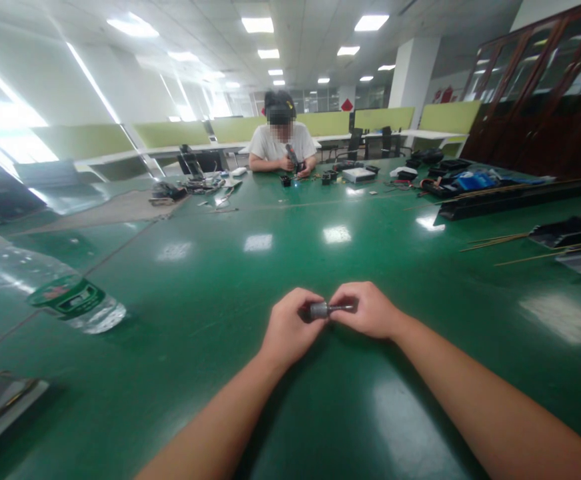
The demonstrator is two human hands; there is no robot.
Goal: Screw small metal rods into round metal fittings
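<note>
Over the near part of the green table, both hands meet at a small metal tool with a grey ribbed collar [318, 310] and a thin shaft [339, 307]. Its exact kind cannot be made out. Thumb and fingers of my left hand [290, 327] close around the collar end, and a dark end is partly hidden in that palm. On the other side, my right hand [368, 310] pinches the thin shaft, its far end lying inside the curled fingers. The tool is held roughly level, pointing left to right.
A clear water bottle [70, 293] lies on its side at the left, above a flat dark device [5, 407]. Black trays [515, 200] and thin rods [495, 242] lie at right. Across the green table [210, 280], a person [283, 143] holds a dark power tool [293, 159] among small parts.
</note>
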